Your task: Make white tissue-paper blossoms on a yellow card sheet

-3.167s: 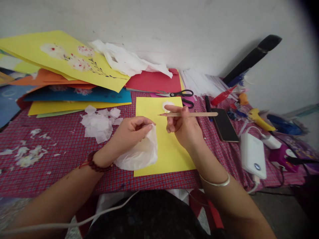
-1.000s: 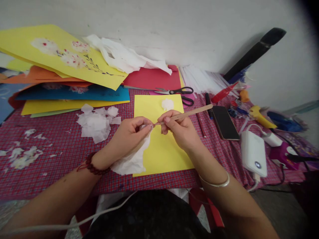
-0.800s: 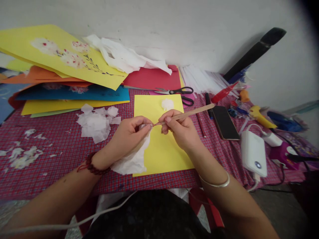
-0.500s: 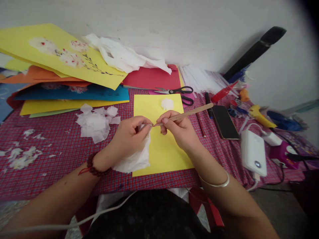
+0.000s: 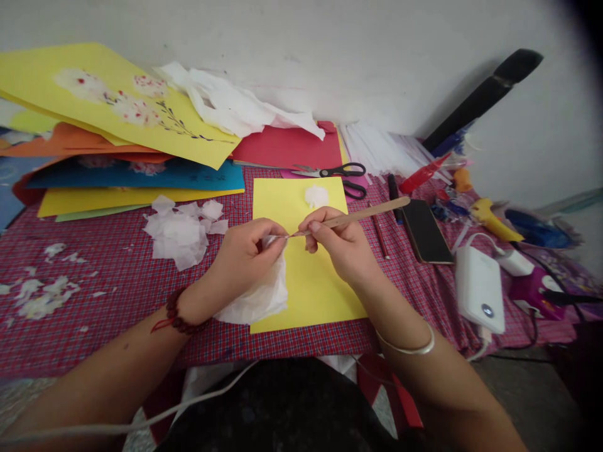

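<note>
"Two bare hands meet fingertip to fingertip over a yellow sheet (image 5: 315, 295). Take that meeting point as the clock's centre. What does each hold?"

"The left hand (image 5: 247, 254) has its grip pinched on white tissue (image 5: 264, 298), with a small gathered end between thumb and finger. The loose part hangs toward seven o'clock, over the sheet's near-left edge."

"And the other?"

"The right hand (image 5: 342, 242) has its grip closed on a wooden stick (image 5: 370, 213), held like a pen. Its narrow tip points to the centre and its blunt end lies between two and three o'clock. The tip appears to meet the pinched tissue, though fingers hide the exact contact."

"Which step is that, do you think?"

"I'd judge it fine work at the tissue's gathered end, the stick's tip working right by the left fingertips."

"What would the next move call for?"

"A steady left pinch and small, light motions of the stick, I'd say, since thin tissue could tear."

"What lies around?"

"A white patch (image 5: 316, 196) sits on the sheet at one o'clock, with scissors (image 5: 346, 170) beyond the sheet's far edge. At nine, a pile of tissue pieces (image 5: 178, 235) rests on the cloth-covered tabletop (image 5: 301, 344). A flowered yellow sheet (image 5: 117, 70) lies between ten and eleven, and a dark phone (image 5: 428, 232) at three."
</note>
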The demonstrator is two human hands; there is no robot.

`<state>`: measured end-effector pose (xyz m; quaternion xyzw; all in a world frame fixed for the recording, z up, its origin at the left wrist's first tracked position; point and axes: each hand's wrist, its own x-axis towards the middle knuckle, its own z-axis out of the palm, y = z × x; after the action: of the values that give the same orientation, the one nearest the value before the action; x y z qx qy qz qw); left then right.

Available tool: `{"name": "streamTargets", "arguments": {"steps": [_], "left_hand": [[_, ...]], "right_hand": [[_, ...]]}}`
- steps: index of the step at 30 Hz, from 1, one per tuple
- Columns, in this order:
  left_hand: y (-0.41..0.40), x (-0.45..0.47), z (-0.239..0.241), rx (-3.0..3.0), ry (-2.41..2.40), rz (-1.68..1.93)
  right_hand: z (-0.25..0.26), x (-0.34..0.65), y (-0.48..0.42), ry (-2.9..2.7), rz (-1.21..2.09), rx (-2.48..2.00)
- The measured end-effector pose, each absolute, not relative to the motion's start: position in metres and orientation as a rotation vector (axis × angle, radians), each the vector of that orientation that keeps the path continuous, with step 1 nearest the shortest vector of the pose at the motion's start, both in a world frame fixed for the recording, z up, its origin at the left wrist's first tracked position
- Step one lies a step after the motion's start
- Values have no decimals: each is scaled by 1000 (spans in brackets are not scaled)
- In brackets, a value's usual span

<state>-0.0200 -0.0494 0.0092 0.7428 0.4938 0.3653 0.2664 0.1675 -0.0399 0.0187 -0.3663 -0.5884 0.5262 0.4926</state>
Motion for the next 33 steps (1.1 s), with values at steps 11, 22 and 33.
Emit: {"name": "streamTargets", "arguments": {"steps": [11,22,33], "left_hand": [[-51,-20,11,1938,1383,991],[-52,-18,15,1966,1345,1008],[-52,-18,13,1944,1290,1038]], "right_hand": [[19,168,-40,-1442,1304,-873],[15,171,-36,-1325,1585,-876],[14,172,-32,-1183,1490,-856]]}}
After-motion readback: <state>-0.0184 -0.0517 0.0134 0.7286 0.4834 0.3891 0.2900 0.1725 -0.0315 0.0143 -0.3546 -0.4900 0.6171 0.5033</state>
